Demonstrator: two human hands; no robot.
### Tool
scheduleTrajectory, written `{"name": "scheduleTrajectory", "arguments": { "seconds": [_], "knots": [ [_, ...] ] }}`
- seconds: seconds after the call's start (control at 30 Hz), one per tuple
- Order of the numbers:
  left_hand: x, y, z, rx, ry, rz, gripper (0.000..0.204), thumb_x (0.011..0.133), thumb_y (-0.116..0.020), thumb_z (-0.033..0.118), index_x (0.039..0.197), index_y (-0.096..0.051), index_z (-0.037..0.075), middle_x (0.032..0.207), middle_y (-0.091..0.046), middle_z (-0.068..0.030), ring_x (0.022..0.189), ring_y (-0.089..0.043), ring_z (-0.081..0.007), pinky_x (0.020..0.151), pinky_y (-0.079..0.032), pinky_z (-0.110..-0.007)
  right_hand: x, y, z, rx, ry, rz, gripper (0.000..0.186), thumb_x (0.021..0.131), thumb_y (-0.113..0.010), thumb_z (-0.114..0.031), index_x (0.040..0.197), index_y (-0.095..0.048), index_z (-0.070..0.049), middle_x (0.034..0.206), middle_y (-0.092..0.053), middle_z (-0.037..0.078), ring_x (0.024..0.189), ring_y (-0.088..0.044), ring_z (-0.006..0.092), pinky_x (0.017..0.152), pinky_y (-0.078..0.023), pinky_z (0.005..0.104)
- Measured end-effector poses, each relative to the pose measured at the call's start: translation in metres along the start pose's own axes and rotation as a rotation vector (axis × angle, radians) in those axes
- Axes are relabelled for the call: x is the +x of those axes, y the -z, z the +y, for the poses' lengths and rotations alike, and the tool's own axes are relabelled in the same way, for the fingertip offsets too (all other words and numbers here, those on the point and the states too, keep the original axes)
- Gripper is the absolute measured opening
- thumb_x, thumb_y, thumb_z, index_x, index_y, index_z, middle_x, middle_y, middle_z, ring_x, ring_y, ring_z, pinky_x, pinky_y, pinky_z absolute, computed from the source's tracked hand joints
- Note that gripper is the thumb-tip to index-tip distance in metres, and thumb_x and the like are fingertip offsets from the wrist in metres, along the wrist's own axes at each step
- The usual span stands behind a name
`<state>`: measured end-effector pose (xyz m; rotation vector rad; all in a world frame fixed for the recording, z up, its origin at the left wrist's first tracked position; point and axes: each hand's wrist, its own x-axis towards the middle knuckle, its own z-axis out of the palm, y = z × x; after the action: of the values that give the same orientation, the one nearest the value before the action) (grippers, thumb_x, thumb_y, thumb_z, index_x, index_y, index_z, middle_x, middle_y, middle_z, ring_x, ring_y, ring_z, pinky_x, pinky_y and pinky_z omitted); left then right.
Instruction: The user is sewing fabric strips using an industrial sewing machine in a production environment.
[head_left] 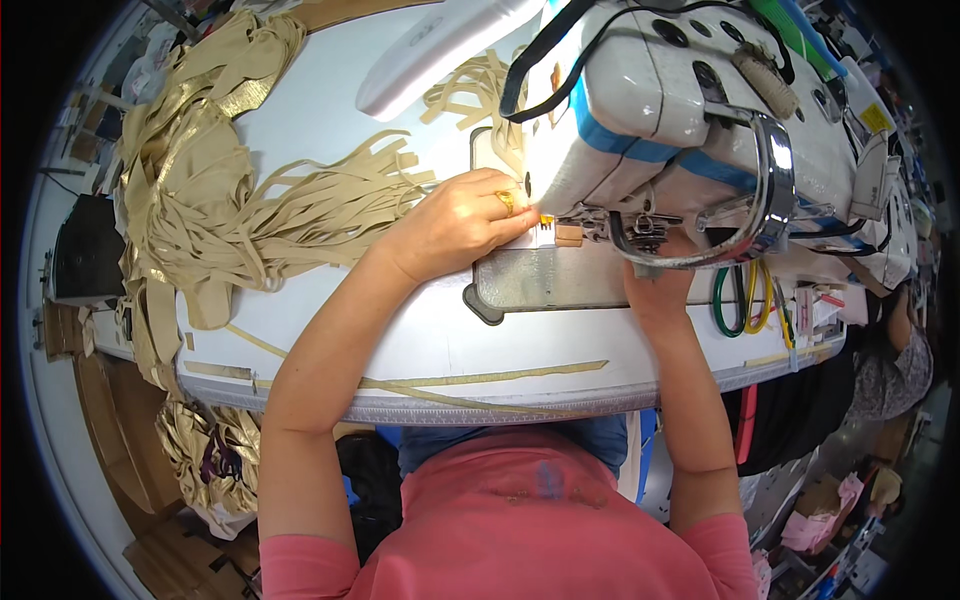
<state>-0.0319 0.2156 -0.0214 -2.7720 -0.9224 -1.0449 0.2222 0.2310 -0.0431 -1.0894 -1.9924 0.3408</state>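
Observation:
A white industrial sewing machine (pixel 625 90) with blue bands fills the upper right. My left hand (pixel 455 222), with a ring, is closed at the left side of its presser area. The fingertips are pressed together there, and what they pinch is hidden. A beige fabric strip (pixel 508 145) hangs down behind these fingers. My right hand (pixel 658 275) reaches under the machine head; the chrome bar (pixel 775 190) and metal parts hide its fingers. Left of my left hand lies a bundle of thin beige fabric strips (pixel 310 215).
Beige and gold fabric pieces (pixel 200 160) are heaped on the left of the white table (pixel 470 345). Scissors (pixel 740 305) with green and yellow handles lie right of my right hand. A ruler tape (pixel 430 400) lines the front edge. A white lamp arm (pixel 440 55) juts over the table.

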Motion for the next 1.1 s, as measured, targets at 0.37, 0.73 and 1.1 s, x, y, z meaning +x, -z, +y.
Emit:
{"name": "scheduleTrajectory", "arguments": {
  "seconds": [0.37,0.73,1.1],
  "knots": [
    [0.000,-0.002,-0.010,-0.013,-0.064,0.009,0.009,0.076,-0.065,0.007,0.083,-0.067,0.003,0.074,-0.061,-0.0054,0.076,-0.060,-0.0222,0.067,-0.051,-0.033,-0.012,-0.005,0.024,0.090,-0.075,-0.103,0.011,0.077,-0.066,0.002,0.088,-0.066,0.002,0.080,-0.062,0.012,0.069,-0.065,0.0188,0.062,-0.052,0.0293],
    [0.001,-0.002,-0.022,-0.009,-0.050,-0.026,0.012,0.073,-0.064,0.010,0.084,-0.067,0.006,0.079,-0.064,-0.0060,0.088,-0.063,-0.0248,0.076,-0.053,-0.034,-0.014,-0.008,0.033,0.113,-0.032,-0.115,0.011,0.080,-0.066,0.000,0.090,-0.064,0.003,0.086,-0.063,0.011,0.070,-0.064,0.0173,0.064,-0.052,0.0289],
    [0.003,-0.003,-0.026,-0.067,-0.040,-0.031,0.011,0.074,-0.064,0.010,0.084,-0.065,0.004,0.084,-0.065,-0.0071,0.091,-0.063,-0.0262,0.078,-0.052,-0.035,-0.012,-0.016,0.041,0.174,-0.055,-0.083,0.014,0.083,-0.064,0.002,0.096,-0.059,0.004,0.086,-0.062,0.009,0.070,-0.062,0.0150,0.063,-0.052,0.0279]
  ]
}}
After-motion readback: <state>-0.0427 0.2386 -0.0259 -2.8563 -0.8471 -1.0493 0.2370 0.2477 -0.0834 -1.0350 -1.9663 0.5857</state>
